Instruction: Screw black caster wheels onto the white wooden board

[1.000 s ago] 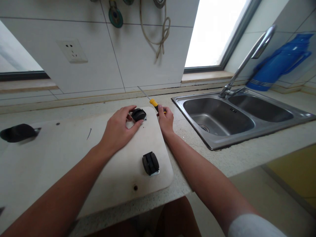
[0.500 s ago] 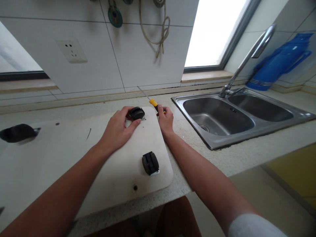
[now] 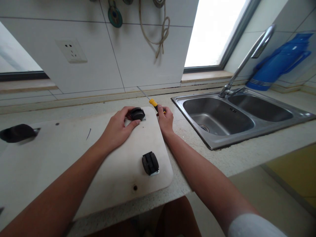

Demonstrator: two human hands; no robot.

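A black caster wheel point(image 3: 137, 114) with a metal mounting plate sits at the far right corner of a white board point(image 3: 111, 177). My left hand point(image 3: 120, 126) grips this caster, thumb in front and fingers behind it. Just beyond the board's right edge, my right hand point(image 3: 165, 120) is closed around the yellow and black handle of a screwdriver point(image 3: 153, 103), whose shaft points up and left toward the wall. Nearer to me on the same board stands another black caster point(image 3: 150, 163) on its plate. A dark hole point(image 3: 135, 187) shows near the front edge.
A double-bowl steel sink point(image 3: 212, 115) with a faucet point(image 3: 247, 62) is set into the counter point(image 3: 191, 131) at right. Behind it leans a blue thermos flask point(image 3: 281, 62). Another black caster point(image 3: 18, 133) is at the board's left. A wall socket point(image 3: 72, 51) and a tied cord point(image 3: 163, 34) are above.
The caster in my left hand has turned very slightly. My right hand and the screwdriver have stayed in place.
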